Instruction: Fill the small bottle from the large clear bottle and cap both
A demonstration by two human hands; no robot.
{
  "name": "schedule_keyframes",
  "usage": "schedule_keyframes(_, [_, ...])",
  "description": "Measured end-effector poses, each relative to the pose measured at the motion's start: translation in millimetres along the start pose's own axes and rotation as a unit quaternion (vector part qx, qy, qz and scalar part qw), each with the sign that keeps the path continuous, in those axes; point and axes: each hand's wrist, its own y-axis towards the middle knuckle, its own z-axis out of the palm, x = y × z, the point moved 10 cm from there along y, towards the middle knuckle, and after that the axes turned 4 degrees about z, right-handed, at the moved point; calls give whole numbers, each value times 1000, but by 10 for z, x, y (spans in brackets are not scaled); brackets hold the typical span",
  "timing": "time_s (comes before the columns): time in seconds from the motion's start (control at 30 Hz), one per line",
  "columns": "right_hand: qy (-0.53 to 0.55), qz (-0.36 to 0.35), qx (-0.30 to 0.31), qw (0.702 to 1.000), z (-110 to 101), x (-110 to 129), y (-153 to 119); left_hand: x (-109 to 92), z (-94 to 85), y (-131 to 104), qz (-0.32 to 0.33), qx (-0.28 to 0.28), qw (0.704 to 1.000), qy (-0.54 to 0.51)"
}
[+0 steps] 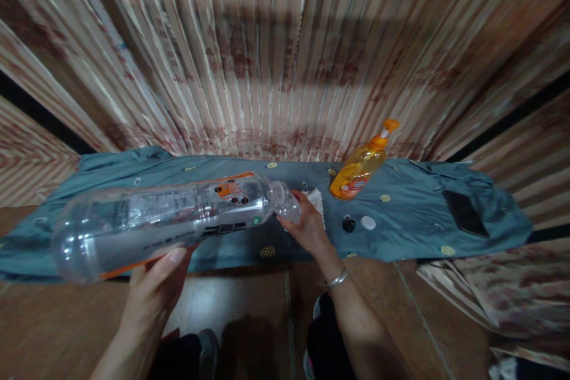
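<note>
My left hand (158,276) is wrapped under a large clear plastic bottle (169,222) with an orange-edged label, closed on its body. The bottle lies nearly level, its neck pointing right. In my right hand (309,225) is a small clear plastic bottle (289,206), gripped by its body. The mouths of the two bottles meet or almost meet; I cannot tell if they touch. Just beyond my right hand, a white cloth (317,200) lies on the teal cover. A black cap (348,224) and a white cap (367,222) rest to its right.
An orange pump bottle (358,169) with yellow-orange liquid stands at the back right. A dark phone (465,212) lies near the right end of the teal cloth (409,219). Behind hangs a striped curtain (276,71). My feet are on the brown tiled floor (249,297) below.
</note>
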Motion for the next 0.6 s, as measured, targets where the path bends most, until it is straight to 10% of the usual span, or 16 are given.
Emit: schedule_keyframes(0.6, [2, -13, -16, 1000, -19, 1, -2, -11, -90, -31, 31, -1, 1000, -1])
